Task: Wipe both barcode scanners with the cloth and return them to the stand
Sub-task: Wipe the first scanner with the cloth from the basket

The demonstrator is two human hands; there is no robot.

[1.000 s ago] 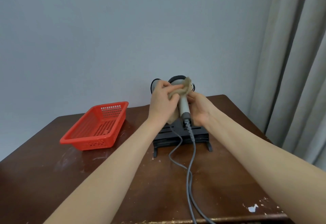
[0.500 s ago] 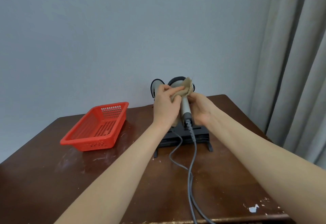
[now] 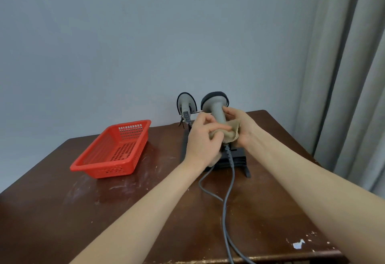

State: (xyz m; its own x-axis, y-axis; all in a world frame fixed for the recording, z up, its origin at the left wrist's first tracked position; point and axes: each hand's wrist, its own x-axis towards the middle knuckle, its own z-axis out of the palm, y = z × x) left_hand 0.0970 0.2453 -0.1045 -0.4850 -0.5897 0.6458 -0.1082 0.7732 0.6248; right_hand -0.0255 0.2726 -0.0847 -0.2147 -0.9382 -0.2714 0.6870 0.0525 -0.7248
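Just right of the frame's centre we saw the left hand [image 3: 202, 141] with its fingers curled round the tan cloth [image 3: 234, 128], pressing it against the lower handle of the grey scanner [image 3: 216, 107]. The right hand [image 3: 243, 126], immediately to the right, gripped that same handle, thumb on its near face and fingers wrapped behind, with the cloth's edge against the palm. The scanner stood nearly upright, its dark-rimmed head at the top, raised above the black stand [image 3: 237, 156], which rested on the brown tabletop [image 3: 83, 211]. The second scanner [image 3: 185, 101] stood just left of the first, head up, partly hidden behind the left hand; we could not tell how it sat in the stand. Two grey cables [image 3: 224, 211] ran from the scanners toward the lower edge of the frame. A red basket [image 3: 108, 170] lay on the tabletop at centre left, well apart from the stand. A grey curtain [image 3: 343, 76] hung along the right edge.
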